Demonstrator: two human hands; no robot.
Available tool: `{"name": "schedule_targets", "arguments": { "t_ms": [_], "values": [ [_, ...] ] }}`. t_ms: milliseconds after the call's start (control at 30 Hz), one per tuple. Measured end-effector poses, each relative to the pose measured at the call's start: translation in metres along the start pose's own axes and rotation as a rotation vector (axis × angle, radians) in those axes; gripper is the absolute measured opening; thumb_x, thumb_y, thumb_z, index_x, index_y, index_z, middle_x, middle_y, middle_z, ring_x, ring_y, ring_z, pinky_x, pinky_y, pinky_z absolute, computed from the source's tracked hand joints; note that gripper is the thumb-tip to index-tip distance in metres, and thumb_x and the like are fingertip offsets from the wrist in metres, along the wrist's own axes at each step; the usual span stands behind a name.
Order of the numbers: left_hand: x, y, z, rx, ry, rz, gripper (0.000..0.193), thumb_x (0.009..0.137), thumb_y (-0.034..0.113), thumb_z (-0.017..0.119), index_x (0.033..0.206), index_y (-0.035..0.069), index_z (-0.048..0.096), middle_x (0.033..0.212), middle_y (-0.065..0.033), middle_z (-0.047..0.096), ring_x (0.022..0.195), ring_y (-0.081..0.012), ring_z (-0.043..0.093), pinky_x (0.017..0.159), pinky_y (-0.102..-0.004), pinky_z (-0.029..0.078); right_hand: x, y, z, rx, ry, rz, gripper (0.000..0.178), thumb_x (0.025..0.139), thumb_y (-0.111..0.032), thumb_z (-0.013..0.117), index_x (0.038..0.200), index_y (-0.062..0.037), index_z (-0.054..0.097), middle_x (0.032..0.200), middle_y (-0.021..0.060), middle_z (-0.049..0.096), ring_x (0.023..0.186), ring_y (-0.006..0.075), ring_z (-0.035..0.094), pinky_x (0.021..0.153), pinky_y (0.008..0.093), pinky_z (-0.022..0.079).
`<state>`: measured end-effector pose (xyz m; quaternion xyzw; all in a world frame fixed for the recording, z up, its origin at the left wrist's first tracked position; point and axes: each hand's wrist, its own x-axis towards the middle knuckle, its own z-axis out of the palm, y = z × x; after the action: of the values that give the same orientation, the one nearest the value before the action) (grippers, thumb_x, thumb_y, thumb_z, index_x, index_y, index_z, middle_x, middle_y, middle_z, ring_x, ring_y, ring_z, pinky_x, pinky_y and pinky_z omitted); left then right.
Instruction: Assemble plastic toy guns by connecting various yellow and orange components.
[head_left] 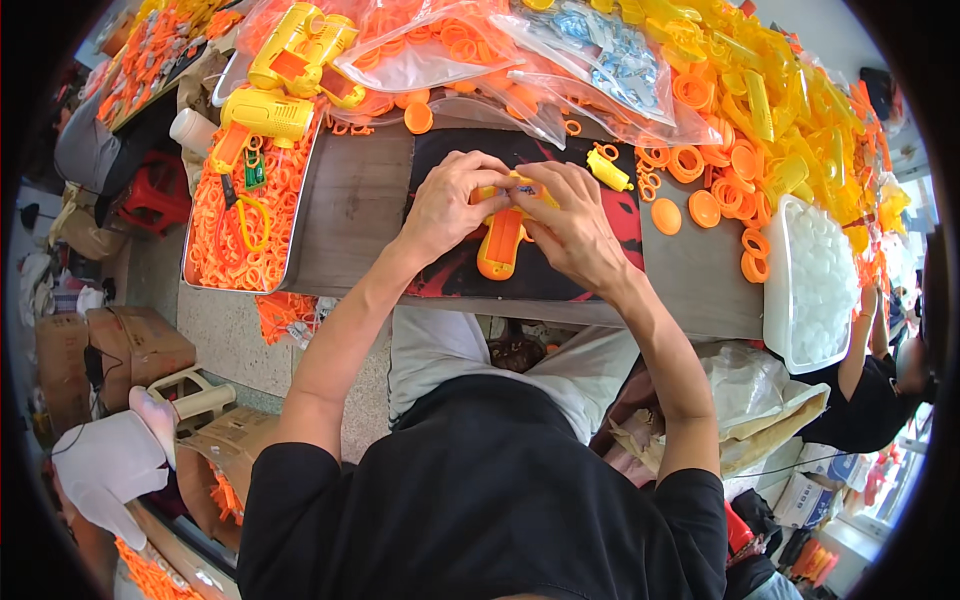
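Observation:
Over the black-and-red mat [440, 285], a yellow-orange plastic toy body [499, 248] is held between my two hands. Its orange handle, with a long recess, points toward me. My left hand [450, 195] pinches the toy's upper left side with curled fingers. On the other side, my right hand [572, 220] grips it, with the thumb against the handle. My fingers cover much of its upper part, so any small piece between the fingertips is hidden. Just right of my right hand lies a small yellow cylindrical part [609, 170], with orange rings [650, 180] beyond it.
A metal tray [293, 240] of small orange parts stands left, with yellow toy bodies [270, 112] at its far end. Clear bags [430, 40] lie at the back. Yellow shells [755, 105] heap up right, beside a white bin [783, 300] of translucent pieces. Another person [860, 395] sits far right.

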<state>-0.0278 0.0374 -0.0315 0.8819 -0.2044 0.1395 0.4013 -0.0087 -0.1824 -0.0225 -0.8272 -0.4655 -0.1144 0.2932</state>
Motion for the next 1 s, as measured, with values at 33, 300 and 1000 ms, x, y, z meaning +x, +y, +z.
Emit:
{"name": "schedule_targets", "arguments": {
  "t_ms": [33, 300, 1000],
  "values": [
    [-0.002, -0.002, 0.000, 0.003, 0.003, 0.000, 0.026, 0.082, 0.014, 0.077, 0.107, 0.008, 0.074, 0.107, -0.0042, 0.067, 0.099, -0.0232, 0.060, 0.089, -0.0349, 0.049, 0.001, -0.002, -0.001, 0.009, 0.033, 0.065, 0.040, 0.084, -0.006, 0.070, 0.123, -0.0098, 0.067, 0.139, 0.0114, 0.054, 0.127, 0.0314, 0.049, 0.107, 0.0466, 0.037],
    [-0.005, 0.003, 0.007, 0.121, 0.117, 0.131, 0.023, 0.081, 0.014, 0.076, 0.104, 0.012, 0.074, 0.114, -0.0026, 0.065, 0.102, -0.0217, 0.061, 0.092, -0.0373, 0.047, -0.028, 0.013, 0.010, -0.141, 0.149, 0.128, 0.041, 0.089, -0.004, 0.065, 0.130, -0.0066, 0.064, 0.133, 0.0136, 0.057, 0.125, 0.0342, 0.052, 0.107, 0.0457, 0.041],
    [-0.008, 0.000, 0.002, 0.373, 0.053, 0.427, 0.026, 0.080, 0.010, 0.069, 0.106, 0.007, 0.072, 0.122, -0.0072, 0.059, 0.113, -0.0262, 0.058, 0.098, -0.0409, 0.047, 0.031, 0.053, -0.003, 0.675, -0.297, 0.705, 0.045, 0.089, -0.022, 0.075, 0.122, 0.0027, 0.057, 0.115, 0.0123, 0.064, 0.111, 0.0203, 0.060, 0.097, 0.0333, 0.049]
  ]
}}
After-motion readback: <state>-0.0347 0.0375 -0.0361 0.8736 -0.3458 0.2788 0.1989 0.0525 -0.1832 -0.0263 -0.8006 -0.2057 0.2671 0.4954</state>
